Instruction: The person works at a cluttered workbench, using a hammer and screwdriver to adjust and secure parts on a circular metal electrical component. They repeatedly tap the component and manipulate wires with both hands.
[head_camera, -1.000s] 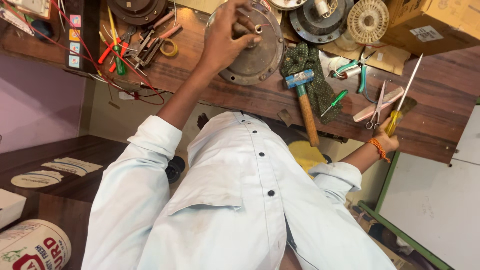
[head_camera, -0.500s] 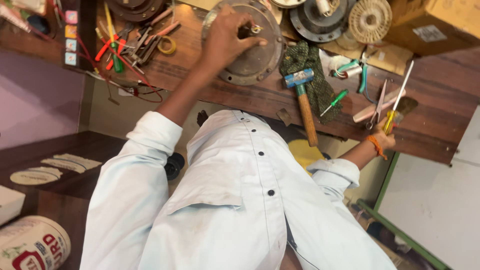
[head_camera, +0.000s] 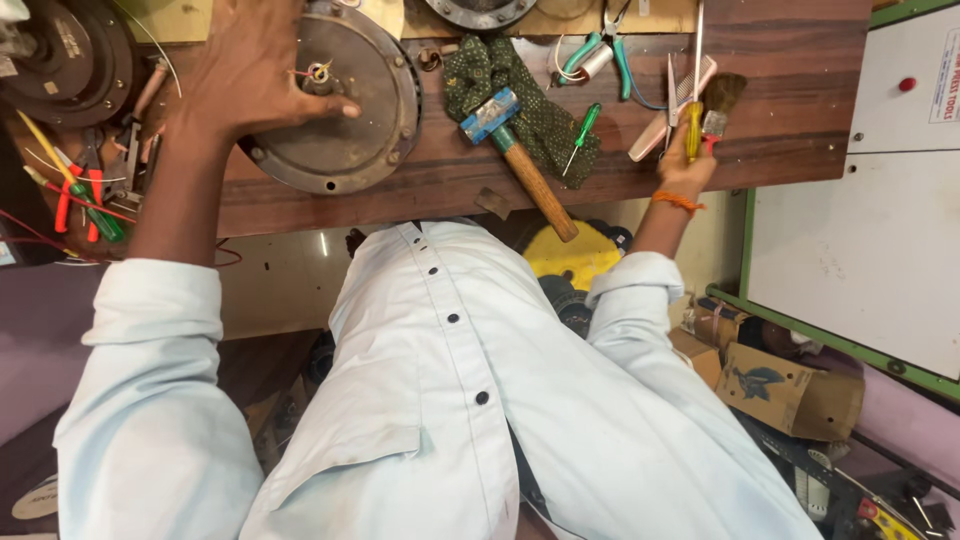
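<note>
Right hand closed around the yellow handle of a long screwdriver at the wooden bench edge beside a paintbrush, while left hand, fingers spread, presses flat on the round metal motor cover lying on the bench left of the hammer.

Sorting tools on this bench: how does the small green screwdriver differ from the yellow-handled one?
The green screwdriver is short and lies untouched on the green cloth; the yellow-handled screwdriver is longer, with a long thin shaft, and sits gripped in the right hand. Both point away from the person.
</note>
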